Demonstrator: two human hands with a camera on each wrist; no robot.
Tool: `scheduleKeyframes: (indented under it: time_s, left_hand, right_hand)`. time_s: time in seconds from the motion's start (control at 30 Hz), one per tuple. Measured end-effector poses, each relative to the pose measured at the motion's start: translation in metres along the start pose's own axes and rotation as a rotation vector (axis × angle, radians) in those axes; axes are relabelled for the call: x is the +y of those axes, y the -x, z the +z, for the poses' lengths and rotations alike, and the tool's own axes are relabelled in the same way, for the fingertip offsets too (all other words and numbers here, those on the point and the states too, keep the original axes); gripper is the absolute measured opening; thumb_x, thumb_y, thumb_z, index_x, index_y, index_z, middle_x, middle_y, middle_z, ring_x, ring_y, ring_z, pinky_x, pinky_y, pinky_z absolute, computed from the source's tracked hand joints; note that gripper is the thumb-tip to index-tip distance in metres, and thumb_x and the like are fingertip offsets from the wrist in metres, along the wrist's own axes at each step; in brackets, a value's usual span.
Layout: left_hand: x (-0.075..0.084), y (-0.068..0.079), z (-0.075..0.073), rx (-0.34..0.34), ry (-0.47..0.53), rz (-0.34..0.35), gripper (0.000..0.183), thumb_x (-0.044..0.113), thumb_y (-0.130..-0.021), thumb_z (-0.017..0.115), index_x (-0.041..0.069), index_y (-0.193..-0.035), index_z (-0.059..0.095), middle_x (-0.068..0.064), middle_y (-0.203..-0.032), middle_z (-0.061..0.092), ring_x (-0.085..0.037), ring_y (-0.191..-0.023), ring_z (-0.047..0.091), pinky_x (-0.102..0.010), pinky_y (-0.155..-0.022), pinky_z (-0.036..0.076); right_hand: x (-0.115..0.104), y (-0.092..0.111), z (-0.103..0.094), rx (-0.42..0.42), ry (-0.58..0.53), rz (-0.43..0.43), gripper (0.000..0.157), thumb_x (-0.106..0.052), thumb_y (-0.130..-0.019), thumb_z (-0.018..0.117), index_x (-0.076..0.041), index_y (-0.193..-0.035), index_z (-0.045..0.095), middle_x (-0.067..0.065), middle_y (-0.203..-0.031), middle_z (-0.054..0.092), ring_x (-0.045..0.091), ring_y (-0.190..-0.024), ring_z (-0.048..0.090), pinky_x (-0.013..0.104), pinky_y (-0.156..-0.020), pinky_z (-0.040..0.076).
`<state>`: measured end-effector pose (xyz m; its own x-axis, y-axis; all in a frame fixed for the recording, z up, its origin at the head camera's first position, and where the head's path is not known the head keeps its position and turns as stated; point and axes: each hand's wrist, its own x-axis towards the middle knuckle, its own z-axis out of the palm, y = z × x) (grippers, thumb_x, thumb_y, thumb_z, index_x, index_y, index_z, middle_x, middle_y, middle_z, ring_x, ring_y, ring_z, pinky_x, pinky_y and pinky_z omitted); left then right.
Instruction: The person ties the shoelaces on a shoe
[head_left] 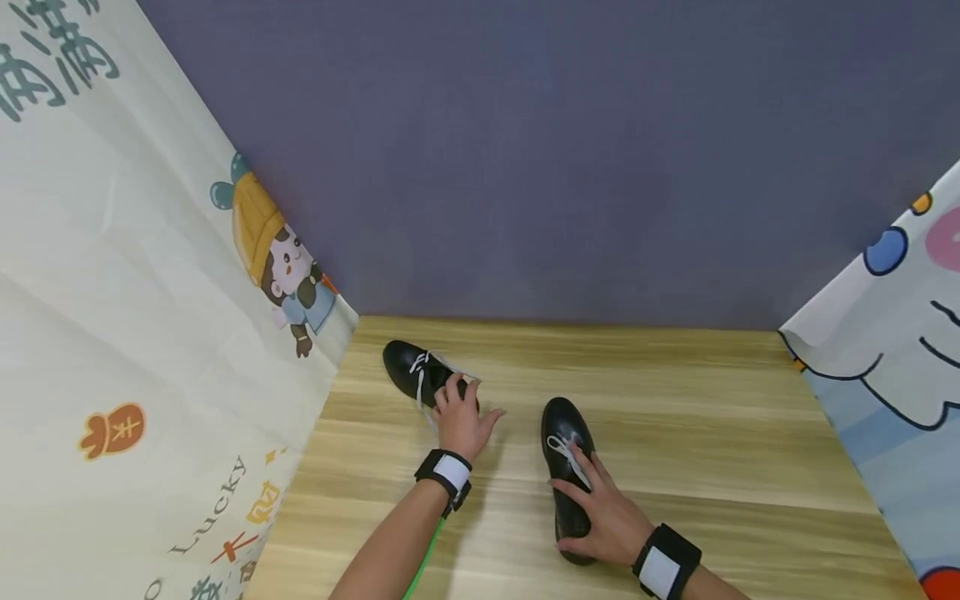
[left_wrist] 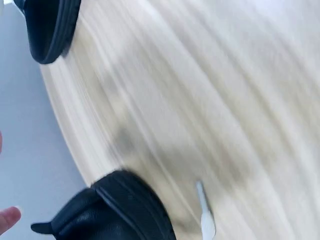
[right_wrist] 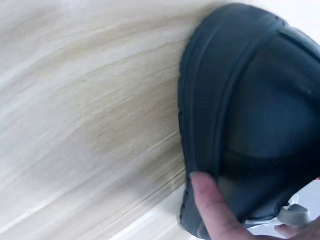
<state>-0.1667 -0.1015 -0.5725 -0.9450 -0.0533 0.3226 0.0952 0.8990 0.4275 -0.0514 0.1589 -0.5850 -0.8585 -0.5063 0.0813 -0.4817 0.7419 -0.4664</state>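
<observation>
The left shoe lay on the wooden surface, at the far left. Its long axis was slanting: the toe pointed to the far left, and the heel was under the left hand, which was the nearer one to it. This hand had its fingers spread; whether they touched the shoe, I could not tell. The right shoe stood nearer and to the right, its toe to the far side. The right hand gripped it around the heel half.

Head view high, facing forward-down; wrist views close; all share wooden surface.
</observation>
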Motion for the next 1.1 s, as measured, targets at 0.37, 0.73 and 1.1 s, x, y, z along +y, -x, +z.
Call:
scheduleKeyframes:
  time_s: [0.37, 0.73, 1.1]
  left_hand:
    - [-0.017, -0.011, 0.012, -0.057, -0.046, -0.084, 0.078, 0.044, -0.076, 0.086, 0.02, -0.143, 0.056, -0.022, -0.162, 0.021, -0.066, -0.137, 0.02, -0.078, -0.088, 0.041]
    - [-0.018, -0.016, 0.016, -0.096, -0.072, -0.156, 0.079, 0.047, -0.078, 0.084, 0.024, -0.147, 0.052, -0.027, -0.162, 0.015, -0.069, -0.135, 0.02, -0.076, -0.087, 0.043]
    - [-0.024, -0.019, 0.022, -0.079, -0.068, -0.168, 0.071, 0.043, -0.081, 0.083, 0.022, -0.143, 0.056, -0.03, -0.161, 0.014, -0.069, -0.135, 0.018, -0.07, -0.076, 0.051]
  right_hand:
    - [0.019, -0.02, -0.002, 0.08, -0.032, 0.065, 0.075, -0.045, -0.07, 0.09, -0.016, -0.134, 0.063, 0.024, -0.161, 0.016, 0.068, -0.131, 0.03, 0.067, -0.079, 0.051]
    - [0.051, -0.045, -0.012, 0.115, -0.033, 0.115, 0.073, -0.038, -0.079, 0.085, -0.012, -0.142, 0.057, 0.026, -0.162, 0.01, 0.069, -0.132, 0.026, 0.062, -0.075, 0.054]
    - [0.079, -0.061, -0.03, 0.152, -0.044, 0.121, 0.07, -0.024, -0.084, 0.082, -0.005, -0.143, 0.052, 0.038, -0.156, 0.013, 0.067, -0.133, 0.026, 0.071, -0.094, 0.042]
